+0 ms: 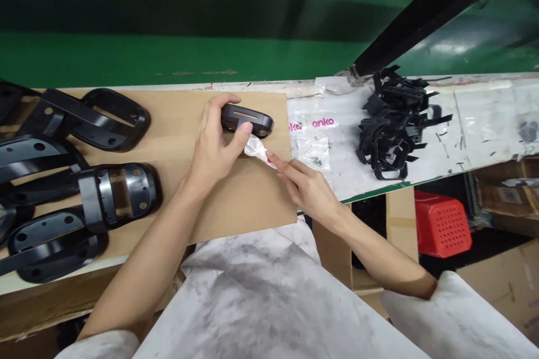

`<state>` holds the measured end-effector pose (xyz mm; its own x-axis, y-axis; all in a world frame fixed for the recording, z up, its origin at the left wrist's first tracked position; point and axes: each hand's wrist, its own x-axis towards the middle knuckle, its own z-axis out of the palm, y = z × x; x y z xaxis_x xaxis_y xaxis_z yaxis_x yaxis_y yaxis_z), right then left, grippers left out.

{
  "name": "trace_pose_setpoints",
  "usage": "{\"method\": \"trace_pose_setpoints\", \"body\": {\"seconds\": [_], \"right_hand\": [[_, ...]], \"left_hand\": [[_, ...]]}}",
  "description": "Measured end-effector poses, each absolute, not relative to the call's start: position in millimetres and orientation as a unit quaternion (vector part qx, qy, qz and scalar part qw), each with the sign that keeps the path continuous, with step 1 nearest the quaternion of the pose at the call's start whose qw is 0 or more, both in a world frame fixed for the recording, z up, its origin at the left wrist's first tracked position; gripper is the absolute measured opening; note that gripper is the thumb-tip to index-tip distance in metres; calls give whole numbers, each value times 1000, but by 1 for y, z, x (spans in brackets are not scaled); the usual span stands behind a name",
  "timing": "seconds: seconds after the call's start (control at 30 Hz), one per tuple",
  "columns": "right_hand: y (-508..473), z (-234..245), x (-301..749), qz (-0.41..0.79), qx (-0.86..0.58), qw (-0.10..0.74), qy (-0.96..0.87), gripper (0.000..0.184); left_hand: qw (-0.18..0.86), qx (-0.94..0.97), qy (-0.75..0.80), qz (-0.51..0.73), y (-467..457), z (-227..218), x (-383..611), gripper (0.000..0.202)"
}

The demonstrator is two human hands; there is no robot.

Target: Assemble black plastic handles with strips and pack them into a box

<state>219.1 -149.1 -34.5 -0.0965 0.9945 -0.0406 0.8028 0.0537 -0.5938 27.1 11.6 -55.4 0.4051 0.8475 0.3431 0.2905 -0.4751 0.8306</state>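
My left hand (217,143) is closed around one end of a black moulded plastic part (256,120), its thumb on the near side. A long slot shows in the part's upper face. In my right hand (305,182) is a slim white object (256,148) that looks wrapped in film, with a pink mark near my fingertips. My index finger stretches along it. Its wide end meets the near side of the black part, by my left thumb; its kind and its tip cannot be made out. Both hands are above a brown cardboard sheet (248,202).
Several black plastic frames (120,193) lie heaped at the left. On the white printed film (337,148) at the right sits a pile of thin black offcuts (391,123). A black post (412,17) slants across the upper right. Below the bench stands a red perforated basket (442,224).
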Motion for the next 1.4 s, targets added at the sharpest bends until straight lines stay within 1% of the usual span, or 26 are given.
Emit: {"method": "trace_pose_setpoints", "body": {"seconds": [0.1, 0.17, 0.23, 0.33, 0.47, 0.53, 0.63, 0.7, 0.87, 0.97, 1.13, 1.4], "right_hand": [[-148, -36, 218, 248, -641, 216, -694, 54], [-148, -31, 219, 260, -637, 210, -695, 55], [-149, -24, 223, 262, -635, 207, -696, 54], [-157, -15, 233, 260, -641, 237, -682, 50], [-173, -13, 250, 296, -645, 262, -654, 48], [-181, -17, 256, 297, -653, 266, -644, 47], [-188, -23, 264, 262, -682, 267, -628, 47], [-188, -25, 269, 223, -703, 266, -620, 47], [-181, -29, 279, 141, -735, 268, -607, 44], [-174, -39, 282, 109, -732, 258, -622, 41], [-165, -63, 282, 57, -717, 238, -653, 41], [-164, -76, 280, 31, -728, 260, -634, 41]], "left_hand": [[362, 756, 367, 403, 11, -54, 27, 56], [377, 750, 363, 405, 11, -53, 27, 56], [401, 736, 360, 410, 11, -53, 26, 54], [450, 687, 365, 438, 11, -57, 24, 49], [548, 538, 384, 512, 12, -61, 24, 38], [616, 441, 351, 551, 14, -56, 25, 35], [699, 328, 278, 571, 13, -38, 25, 33], [727, 297, 256, 564, 10, -23, 22, 33], [745, 286, 272, 538, -1, 7, 15, 42], [756, 284, 254, 532, -4, 20, 12, 48], [754, 268, 233, 553, -8, 29, 1, 49], [750, 229, 226, 577, -12, 36, -14, 47]]}}
